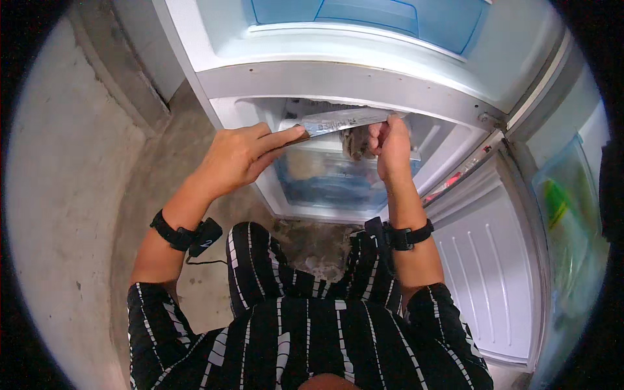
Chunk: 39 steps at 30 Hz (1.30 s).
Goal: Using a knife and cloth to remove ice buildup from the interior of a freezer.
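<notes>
A long, flat, pale panel that bears writing spans the opening of the freezer compartment, its lower edge shiny. My left hand grips its left end, index finger stretched along it and thumb beneath. At the right end, the curled fingers of my right hand hold the panel near its edge. Whether it is joined to the freezer I cannot tell. Below and behind it hangs or rests a grey-brown lump, partly hidden. Under that sits a translucent blue freezer drawer with blurred contents.
Above is the fridge compartment with a blue drawer. The freezer door stands open at right, below the upper door with its bin of bagged items. A concrete wall runs at left. My knees are close to the freezer.
</notes>
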{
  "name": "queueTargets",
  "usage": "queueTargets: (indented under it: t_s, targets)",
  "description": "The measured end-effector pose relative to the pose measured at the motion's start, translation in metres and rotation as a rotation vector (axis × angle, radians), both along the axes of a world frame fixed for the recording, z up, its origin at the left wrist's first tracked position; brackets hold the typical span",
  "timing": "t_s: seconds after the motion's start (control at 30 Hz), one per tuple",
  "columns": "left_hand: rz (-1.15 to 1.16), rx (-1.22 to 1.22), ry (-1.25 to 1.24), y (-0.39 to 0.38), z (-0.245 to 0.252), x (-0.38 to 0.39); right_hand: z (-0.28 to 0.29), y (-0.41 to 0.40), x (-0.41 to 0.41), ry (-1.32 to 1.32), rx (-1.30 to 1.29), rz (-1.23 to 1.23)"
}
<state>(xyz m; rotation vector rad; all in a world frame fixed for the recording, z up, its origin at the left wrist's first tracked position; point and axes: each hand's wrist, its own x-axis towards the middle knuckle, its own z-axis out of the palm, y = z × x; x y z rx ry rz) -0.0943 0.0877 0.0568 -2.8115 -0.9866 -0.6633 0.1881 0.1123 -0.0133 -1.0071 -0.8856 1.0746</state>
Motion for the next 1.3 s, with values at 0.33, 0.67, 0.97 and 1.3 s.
queueTargets:
  t_s: [0.33, 0.67, 0.97, 1.3]
  targets:
    - [0.082, -0.335, -0.100, -0.027, -0.024, -0.014, 0.007, -0.024, -0.013, -0.199, -0.046, 0.099]
    - [0.212, -1.394, -0.854, -0.130, -0.057, -0.047, 0.009, -0.058, -0.054, -0.475, 0.048, 0.229]
    - [0.111, -1.644, -1.334, -0.135, -0.071, -0.043, -0.016, -0.063, -0.059, -0.339, 0.109, 0.082]
    - [0.004, -1.655, -1.498, -0.130, -0.069, -0.020, -0.014, -0.108, -0.124, 0.097, -0.227, 0.604]
